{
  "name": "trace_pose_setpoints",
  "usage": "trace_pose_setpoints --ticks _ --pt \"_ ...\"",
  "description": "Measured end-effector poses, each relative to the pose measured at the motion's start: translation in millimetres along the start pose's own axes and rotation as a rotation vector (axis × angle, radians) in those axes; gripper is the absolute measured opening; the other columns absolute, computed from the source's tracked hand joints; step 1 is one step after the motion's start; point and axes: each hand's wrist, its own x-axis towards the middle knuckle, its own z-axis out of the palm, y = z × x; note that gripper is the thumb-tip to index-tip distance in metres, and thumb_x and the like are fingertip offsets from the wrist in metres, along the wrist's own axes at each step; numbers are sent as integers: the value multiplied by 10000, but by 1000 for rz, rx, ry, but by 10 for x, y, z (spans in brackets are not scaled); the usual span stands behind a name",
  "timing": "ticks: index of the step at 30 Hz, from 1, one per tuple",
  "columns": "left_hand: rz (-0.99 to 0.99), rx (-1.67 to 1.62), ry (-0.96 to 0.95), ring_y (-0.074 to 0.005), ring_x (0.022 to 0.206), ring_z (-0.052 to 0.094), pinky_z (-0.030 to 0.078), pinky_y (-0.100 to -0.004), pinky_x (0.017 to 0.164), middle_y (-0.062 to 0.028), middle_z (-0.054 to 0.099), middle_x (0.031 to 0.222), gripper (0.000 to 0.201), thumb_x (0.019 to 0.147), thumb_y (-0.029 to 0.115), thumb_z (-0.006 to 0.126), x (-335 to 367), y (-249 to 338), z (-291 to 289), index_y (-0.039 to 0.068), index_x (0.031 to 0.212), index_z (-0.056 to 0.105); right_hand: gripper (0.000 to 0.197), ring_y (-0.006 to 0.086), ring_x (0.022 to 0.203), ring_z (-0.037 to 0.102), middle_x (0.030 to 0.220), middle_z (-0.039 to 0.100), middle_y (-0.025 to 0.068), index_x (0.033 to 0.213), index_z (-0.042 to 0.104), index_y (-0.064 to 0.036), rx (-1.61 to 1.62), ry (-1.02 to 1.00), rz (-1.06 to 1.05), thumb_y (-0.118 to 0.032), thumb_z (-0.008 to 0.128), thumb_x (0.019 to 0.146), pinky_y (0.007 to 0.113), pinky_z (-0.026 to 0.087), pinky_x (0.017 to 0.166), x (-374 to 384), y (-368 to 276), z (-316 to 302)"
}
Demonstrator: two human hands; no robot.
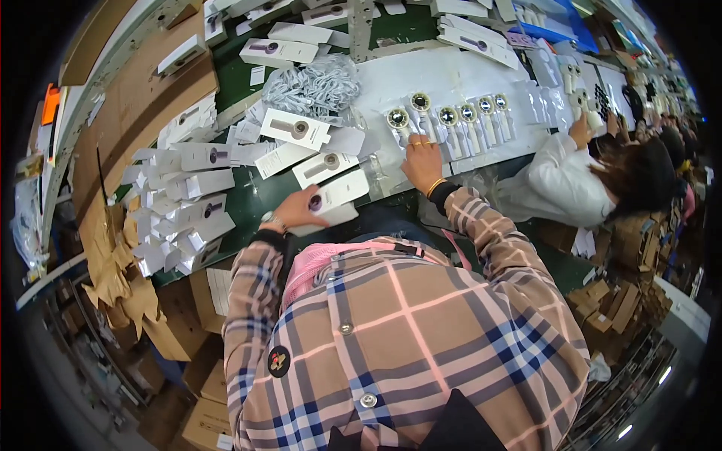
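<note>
My left hand (299, 210) is closed around a slim white box (342, 192) with a picture of a purple device printed on its face. The box tilts over the table's near edge. At the left end of a row of white handheld fans, my right hand (423, 163) has its fingers on the handle of one handheld fan (420, 102). That fan sits a little farther forward than its neighbours, and my fingers partly cover its handle. Another handheld fan (397, 119) lies just left of it. Several more fans (468, 114) lie to the right, round heads away from me.
Printed white boxes (295, 129) lie near a heap of grey-white cords (312, 85). More boxes (197, 183) are stacked at the left. A co-worker in a white top (568, 180) works close on the right. Cardboard cartons (207, 425) stand below left.
</note>
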Motion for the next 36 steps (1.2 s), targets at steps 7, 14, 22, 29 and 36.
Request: trace_pose_setpoints --ticks 7,14,22,29,36 --pt "-58 96 445 -390 1069 671 543 -446 943 -208 694 1144 865 610 459 931 490 26 -74 60 1288 569 253 323 1215 535 1224 579 111 1053 693 -53 380 -174 -45 -152 690 820 446 488 884 192 -124 -68" --pt "-259 272 443 -367 1197 626 441 -533 1084 -157 666 1262 864 619 445 925 187 -95 66 111 1333 569 351 302 1335 520 1356 576 76 1253 608 -117 80 33 -537 -111 636 903 459 506 948 754 6 -225" --pt "-445 174 500 -344 1337 532 390 -565 1129 -98 593 1424 850 667 395 914 -149 22 165 170 1401 550 622 293 1316 529 1365 577 72 1377 576 -147 76 -493 -638 -167 771 786 452 495 1027 1124 159 -362" --pt "-200 75 541 -363 1292 534 459 -464 1082 -92 611 1360 881 679 363 919 -193 28 267 190 1452 533 705 329 1220 564 1252 634 88 1375 568 -119 470 -484 -602 -222 828 728 432 508 1002 787 -143 -404" --pt "-168 13 372 -362 1188 572 459 -424 1069 -148 636 1233 932 708 349 914 -438 308 -29 216 1530 496 684 354 1217 577 1251 653 145 1340 585 -61 635 -489 -563 -247 859 741 410 491 1042 703 -441 -197"
